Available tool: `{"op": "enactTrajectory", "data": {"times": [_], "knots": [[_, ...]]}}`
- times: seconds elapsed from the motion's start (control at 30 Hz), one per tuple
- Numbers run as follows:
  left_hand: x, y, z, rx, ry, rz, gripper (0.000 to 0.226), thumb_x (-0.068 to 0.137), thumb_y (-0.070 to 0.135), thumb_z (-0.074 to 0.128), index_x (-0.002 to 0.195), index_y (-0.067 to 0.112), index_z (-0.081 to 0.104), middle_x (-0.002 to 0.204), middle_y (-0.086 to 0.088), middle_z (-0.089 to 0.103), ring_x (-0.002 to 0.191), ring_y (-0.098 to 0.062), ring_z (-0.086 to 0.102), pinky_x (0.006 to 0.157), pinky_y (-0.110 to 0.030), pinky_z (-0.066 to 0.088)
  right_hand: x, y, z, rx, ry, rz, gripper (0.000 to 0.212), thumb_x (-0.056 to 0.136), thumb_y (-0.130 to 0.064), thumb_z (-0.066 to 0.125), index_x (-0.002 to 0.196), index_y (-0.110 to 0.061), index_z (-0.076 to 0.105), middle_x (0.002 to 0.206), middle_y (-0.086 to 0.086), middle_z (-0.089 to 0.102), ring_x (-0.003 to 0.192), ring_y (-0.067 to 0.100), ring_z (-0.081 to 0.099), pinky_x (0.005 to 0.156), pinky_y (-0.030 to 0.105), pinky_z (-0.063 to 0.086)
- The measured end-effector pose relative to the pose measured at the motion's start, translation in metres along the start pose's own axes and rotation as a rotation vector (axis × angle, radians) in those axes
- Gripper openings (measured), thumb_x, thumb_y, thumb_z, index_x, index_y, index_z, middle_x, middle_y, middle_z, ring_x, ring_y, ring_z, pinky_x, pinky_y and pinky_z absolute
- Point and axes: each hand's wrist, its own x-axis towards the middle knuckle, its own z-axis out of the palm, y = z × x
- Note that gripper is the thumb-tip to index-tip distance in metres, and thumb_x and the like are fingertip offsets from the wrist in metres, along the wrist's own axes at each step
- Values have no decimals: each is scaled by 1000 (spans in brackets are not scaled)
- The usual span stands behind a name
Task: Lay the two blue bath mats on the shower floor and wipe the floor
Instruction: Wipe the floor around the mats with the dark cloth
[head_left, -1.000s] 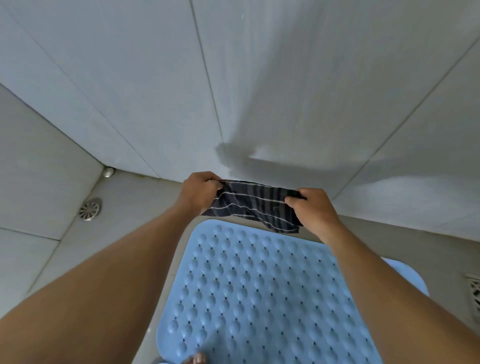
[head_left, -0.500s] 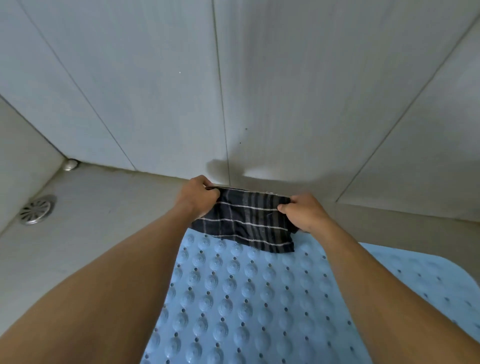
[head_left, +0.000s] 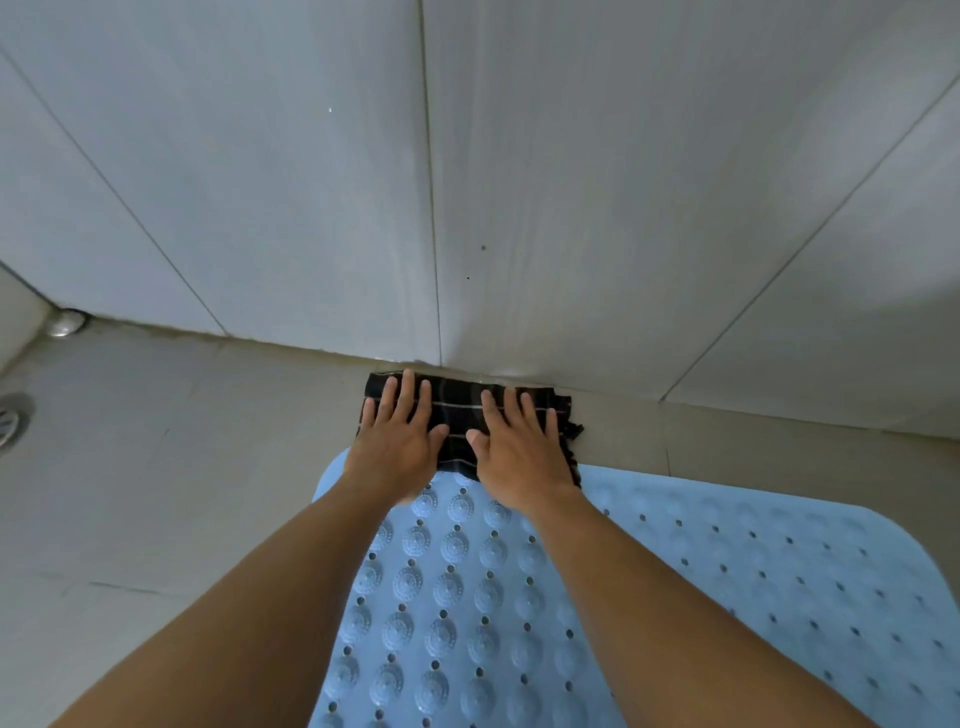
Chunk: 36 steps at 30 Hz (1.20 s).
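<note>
A folded dark striped cloth (head_left: 460, 410) lies flat on the beige shower floor (head_left: 171, 447), right against the foot of the tiled wall. My left hand (head_left: 397, 441) and my right hand (head_left: 519, 452) press down on it side by side, fingers straight and spread. A light blue bath mat (head_left: 452, 582) with raised suction bumps lies under my forearms, its far edge tucked under the cloth's near edge. A second blue mat (head_left: 789, 561), flatter and dotted with holes, lies to its right.
A round metal floor drain (head_left: 10, 421) sits at the left edge. A small metal fitting (head_left: 65, 325) sits in the left corner where wall meets floor. Grey wall tiles (head_left: 311, 182) fill the upper half of the view.
Both hands let go of the cloth's ends, which they held stretched above the mat, and now press it flat on the floor by the wall. The view has dropped closer to the floor.
</note>
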Motion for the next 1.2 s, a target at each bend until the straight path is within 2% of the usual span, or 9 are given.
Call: {"op": "enactTrajectory", "data": {"times": [0.1,0.57,0.9,1.07,1.2], "knots": [[2,6,2,12,9,-14,65,105,45,11,158,14,-12,164,-10,-22,151,-28,-21,124,-47,-5,-3,11,11,-43,-10,-31,64,107,-48,12,159,-19,-9,168,6,-12,153,21,-16,123,46,-11],[20,69,12,44,22,-77,69,103,49,8,158,13,-12,165,-10,-19,152,-29,-19,123,-49,-6,-2,80,-5,-81,-34,-58,64,107,-48,11,159,-19,-12,166,-2,-18,152,14,-19,123,41,-13],[23,146,26,8,-10,-63,69,103,49,6,156,12,-16,164,-12,-22,151,-31,-21,122,-52,-9,-27,144,-23,-58,-74,28,64,108,-47,16,159,-18,-12,167,-2,-16,153,14,-16,123,41,-11],[26,155,24,-32,-14,-59,70,103,49,9,157,12,-15,164,-12,-22,152,-31,-19,122,-52,-8,-26,143,-29,-25,-88,60,66,109,-41,25,159,-15,-9,167,4,-15,153,18,-15,123,44,-10],[26,151,23,-44,-30,-39,70,103,50,10,157,13,-16,164,-12,-22,151,-31,-20,122,-52,-8,-29,138,-28,-79,-80,89,65,109,-41,22,159,-14,-9,167,7,-16,154,20,-15,123,45,-9]]}}
